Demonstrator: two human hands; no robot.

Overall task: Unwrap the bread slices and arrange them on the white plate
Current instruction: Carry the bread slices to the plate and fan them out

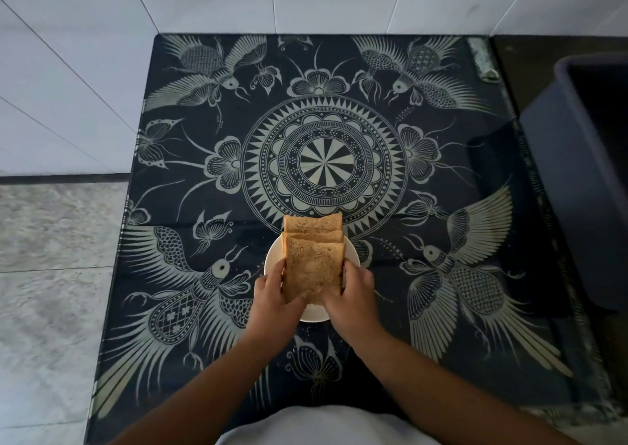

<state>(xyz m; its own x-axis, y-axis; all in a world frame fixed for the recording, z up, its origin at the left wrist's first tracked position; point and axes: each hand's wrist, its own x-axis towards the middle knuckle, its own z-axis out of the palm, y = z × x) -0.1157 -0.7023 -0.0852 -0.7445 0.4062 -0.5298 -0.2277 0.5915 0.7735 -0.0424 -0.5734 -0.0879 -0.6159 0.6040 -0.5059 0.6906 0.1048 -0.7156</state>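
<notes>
Left hand (272, 291) and right hand (353, 290) pinched side edges of top brown square bread slice (314, 268), over small round white plate (277, 259) near tabletop's front edge. Slice looked light, soft, crumbly: gentle edge grip suited.

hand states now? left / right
Left hand: closed on the top bread slice, left edge, over the white plate.
Right hand: closed on the same slice, right edge.

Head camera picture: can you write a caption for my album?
Both hands, left hand and right hand, hold brown bread slices over a white plate on a patterned dark table.
</notes>
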